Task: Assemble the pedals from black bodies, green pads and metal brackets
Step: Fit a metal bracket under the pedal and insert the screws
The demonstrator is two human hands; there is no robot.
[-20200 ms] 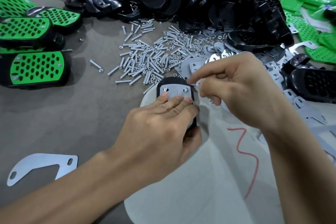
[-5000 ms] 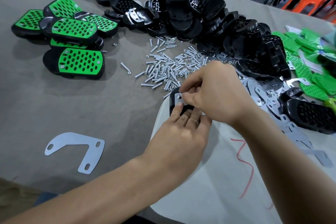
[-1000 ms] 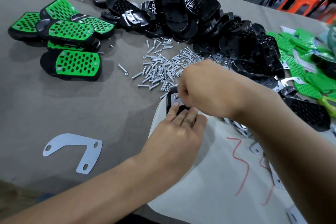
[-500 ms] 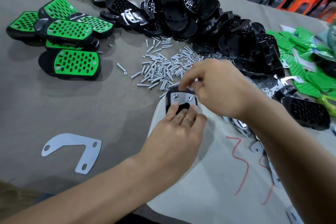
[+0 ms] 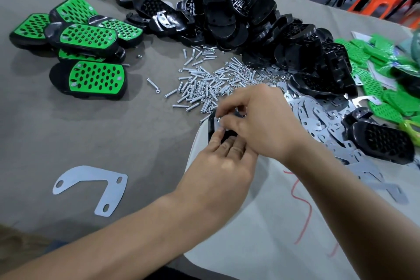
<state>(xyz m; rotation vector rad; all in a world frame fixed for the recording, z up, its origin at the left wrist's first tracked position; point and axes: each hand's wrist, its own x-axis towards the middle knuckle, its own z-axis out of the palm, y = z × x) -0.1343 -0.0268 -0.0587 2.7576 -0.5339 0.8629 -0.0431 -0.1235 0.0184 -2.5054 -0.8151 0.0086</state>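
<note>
L hand (image 5: 223, 166) flat, fingers straight, pressing black body (image 5: 211, 128); R hand (image 5: 261, 125) arched over it, pinching metal bracket (image 5: 218, 123).

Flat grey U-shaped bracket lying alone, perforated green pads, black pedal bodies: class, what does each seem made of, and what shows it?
Flat grey U-shaped bracket: likely sheet metal, matt; thin, even, punched slots.
Perforated green pads: probably moulded plastic, uniform bright colour, slight sheen.
Black pedal bodies: seemingly glossy moulded plastic; highlights on curved surfaces.

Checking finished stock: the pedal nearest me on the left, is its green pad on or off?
On. The front left pedal shows a green perforated pad seated on its black body, facing up.
</note>
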